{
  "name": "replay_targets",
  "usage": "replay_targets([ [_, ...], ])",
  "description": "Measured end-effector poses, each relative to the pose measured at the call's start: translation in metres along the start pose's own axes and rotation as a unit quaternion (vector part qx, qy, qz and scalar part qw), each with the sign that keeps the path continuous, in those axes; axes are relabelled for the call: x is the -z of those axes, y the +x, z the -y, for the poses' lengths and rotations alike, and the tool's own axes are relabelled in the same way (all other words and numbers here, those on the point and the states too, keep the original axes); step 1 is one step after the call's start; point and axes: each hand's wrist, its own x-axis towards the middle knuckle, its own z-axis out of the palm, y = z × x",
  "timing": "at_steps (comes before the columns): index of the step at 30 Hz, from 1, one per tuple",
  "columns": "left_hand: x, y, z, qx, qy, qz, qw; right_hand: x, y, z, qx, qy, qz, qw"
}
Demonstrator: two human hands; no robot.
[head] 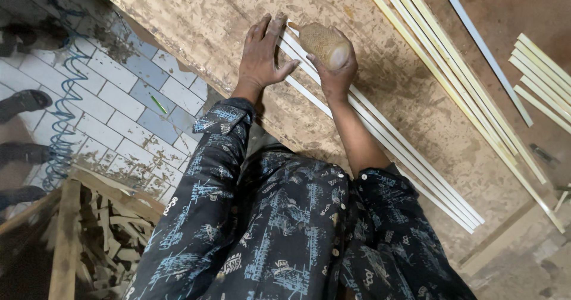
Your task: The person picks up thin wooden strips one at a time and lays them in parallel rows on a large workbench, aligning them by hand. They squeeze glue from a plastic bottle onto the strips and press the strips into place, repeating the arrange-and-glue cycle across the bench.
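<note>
The worktop is a rough, stained board, mottled tan and brown with dried smears, and its left edge runs diagonally above a floor of pale rectangular tiles. On it lie several long, thin, flat white strips, packed side by side and running from upper left to lower right. The left hand rests flat on the worktop, fingers spread and the grip fully open, its thumb touching the near edge of the strips. The right hand closes its grip around a rounded, egg-shaped tool with a fine cross-hatched tan surface, held just over the upper end of the strips; what it is made of is hard to tell. More yellowish strips lie well apart to the right, with a shorter bundle cut off at the frame's edge. Patterned dark sleeves hide the near worktop edge. At lower left a crate of wood offcuts sits in shadow, beside a coiled blue hose.
</note>
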Motion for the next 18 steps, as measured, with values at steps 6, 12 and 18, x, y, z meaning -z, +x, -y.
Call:
replay_targets([
  [6,0.000,0.001,-0.001,0.004,0.029,0.014,0.999,0.004,0.002,-0.011,-0.024,-0.019,-0.024,0.999],
  [12,-0.001,-0.001,-0.001,0.009,0.027,0.007,1.000,0.024,-0.011,-0.025,-0.051,0.000,-0.042,0.998],
  [18,0.001,-0.004,-0.002,0.004,0.012,-0.010,1.000,0.065,-0.039,-0.035,-0.056,0.008,-0.099,0.993],
])
